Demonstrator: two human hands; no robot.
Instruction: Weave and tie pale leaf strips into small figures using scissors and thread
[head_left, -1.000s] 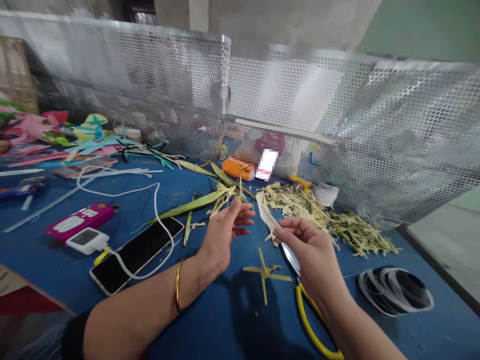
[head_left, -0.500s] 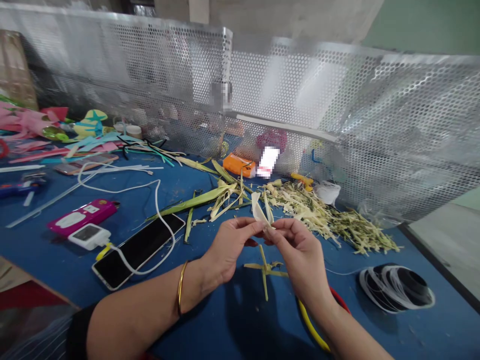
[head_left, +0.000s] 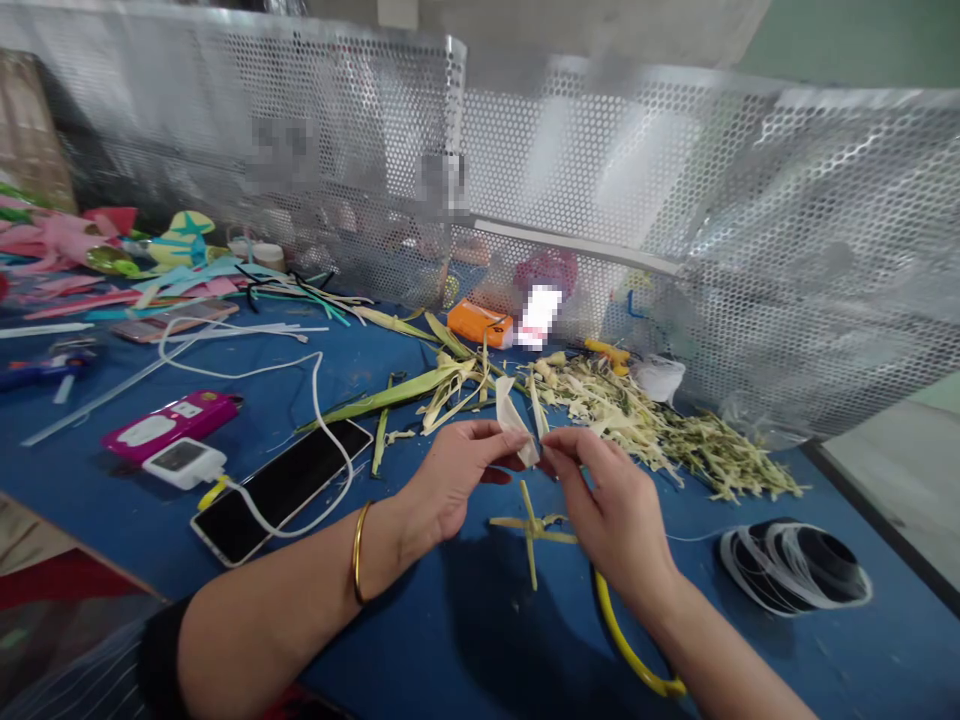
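Observation:
A wide, pale piece of corn husk (head_left: 510, 406) stands up from my left hand (head_left: 459, 475), pinched between thumb and fingers. Close on its right, my right hand (head_left: 619, 500) has its fingertips closed on a narrow pale husk strip (head_left: 537, 408). Both hands are above the blue table, with a small gap between their fingertips. Just below them lies a small cross of knotted green husk strips (head_left: 532, 528). A yellow ring-like handle (head_left: 622, 640) shows partly beside my right wrist.
Shredded husk (head_left: 622, 410) and long green leaves (head_left: 390, 398) lie behind my hands. A spool of clear line (head_left: 795, 565) stands at the right. On the left are a black-screened phone (head_left: 281, 490), a magenta device (head_left: 172, 425) and a white cable. A perforated metal screen (head_left: 570, 170) borders the back.
My fingertips have moved apart. The wide husk piece has shifted slightly left with my left hand, and the narrow strip is now separate in my right hand.

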